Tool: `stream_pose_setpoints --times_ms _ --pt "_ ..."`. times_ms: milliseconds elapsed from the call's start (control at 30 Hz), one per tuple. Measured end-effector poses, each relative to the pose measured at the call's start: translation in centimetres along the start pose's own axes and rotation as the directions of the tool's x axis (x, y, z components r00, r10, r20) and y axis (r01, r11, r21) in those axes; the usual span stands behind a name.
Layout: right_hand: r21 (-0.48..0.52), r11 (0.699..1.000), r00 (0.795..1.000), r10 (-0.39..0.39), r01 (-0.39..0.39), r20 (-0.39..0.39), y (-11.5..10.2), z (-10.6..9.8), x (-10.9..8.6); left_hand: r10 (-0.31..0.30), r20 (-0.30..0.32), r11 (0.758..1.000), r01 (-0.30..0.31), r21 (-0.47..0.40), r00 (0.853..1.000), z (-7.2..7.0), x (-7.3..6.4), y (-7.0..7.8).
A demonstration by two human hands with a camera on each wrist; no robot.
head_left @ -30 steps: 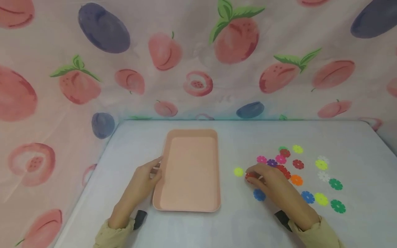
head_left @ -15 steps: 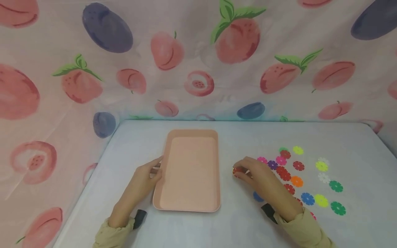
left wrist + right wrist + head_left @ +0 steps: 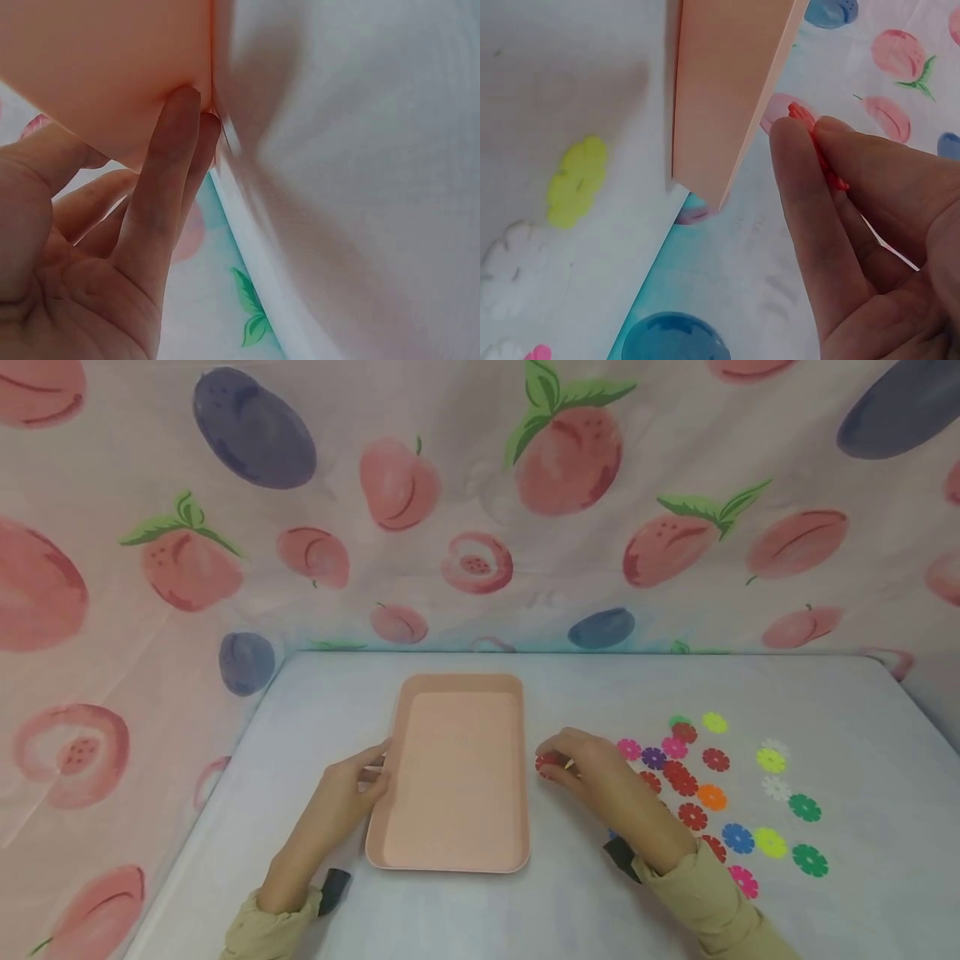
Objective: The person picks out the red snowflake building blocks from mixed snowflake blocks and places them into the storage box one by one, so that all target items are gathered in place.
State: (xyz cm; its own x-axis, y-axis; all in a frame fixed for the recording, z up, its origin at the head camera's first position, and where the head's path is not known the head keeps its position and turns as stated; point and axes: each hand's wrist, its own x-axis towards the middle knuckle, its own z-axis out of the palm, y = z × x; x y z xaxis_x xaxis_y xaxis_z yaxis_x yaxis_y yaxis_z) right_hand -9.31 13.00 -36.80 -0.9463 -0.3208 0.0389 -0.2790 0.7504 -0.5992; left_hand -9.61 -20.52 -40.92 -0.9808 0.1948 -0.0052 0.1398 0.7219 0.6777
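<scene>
My left hand (image 3: 350,785) is at the left side of a pink tray (image 3: 523,810). Its fairly straight fingers (image 3: 169,150) touch the tray's outer wall (image 3: 112,52) in the left wrist view. Just beyond the tray's right rim, my right hand (image 3: 592,772) pinches a red flower-shaped plastic disc (image 3: 810,124) between thumb and fingertips. The disc is raised above the table, level with the tray wall in the right wrist view. A yellow flower disc (image 3: 577,181) lies on the table there; in the head view my right hand hides it.
Several more flower discs are scattered to the right, among them an orange one (image 3: 712,797), a purple one (image 3: 654,758) and a green one (image 3: 810,860). Behind the white table (image 3: 585,693) hangs a fruit-print curtain (image 3: 480,468), which also runs along the left side.
My right hand has lifted the red disc from among the others and carried it left, past the yellow disc, toward the tray. The left hand has stayed at the tray's side.
</scene>
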Motion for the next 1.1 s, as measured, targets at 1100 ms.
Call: stream_pose_setpoints --times_ms 1100 --pt "0.057 0.990 0.991 -0.129 0.128 0.017 -1.5 2.2 4.1 -0.021 -0.003 1.000 0.021 -0.012 1.000 -0.3 0.2 0.1"
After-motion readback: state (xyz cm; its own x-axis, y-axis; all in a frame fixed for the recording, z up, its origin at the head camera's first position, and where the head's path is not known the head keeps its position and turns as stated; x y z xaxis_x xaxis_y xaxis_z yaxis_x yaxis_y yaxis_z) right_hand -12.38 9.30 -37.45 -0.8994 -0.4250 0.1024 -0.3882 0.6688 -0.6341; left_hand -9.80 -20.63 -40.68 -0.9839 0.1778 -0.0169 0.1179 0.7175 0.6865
